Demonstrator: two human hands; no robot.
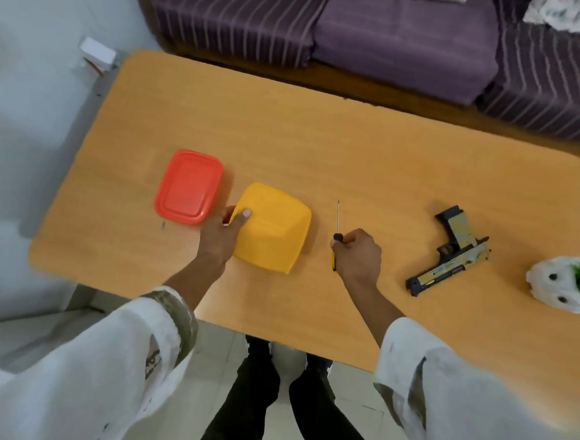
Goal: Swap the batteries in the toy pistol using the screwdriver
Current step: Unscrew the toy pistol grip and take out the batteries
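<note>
The gold-and-black toy pistol [458,257] lies flat at right-centre, with open table [351,149] above it. The right hand [360,256] curls round the screwdriver [337,237]; the left hand [219,236] grips the yellow container [274,232] near the lower edge.

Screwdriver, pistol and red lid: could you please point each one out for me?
Screwdriver [338,218]: head view, on the metal shaft.
Pistol [461,231]: head view, on the grip.
Red lid [188,186]: head view, on its flat centre.

Holds the yellow container [274,232] at its left edge with the left hand [218,241], just beside the red lid [188,187]. Grips the screwdriver [338,237] by its handle in the right hand [360,256], shaft pointing away, toy pistol [453,257] lying flat on the table [318,138] farther right.
</note>
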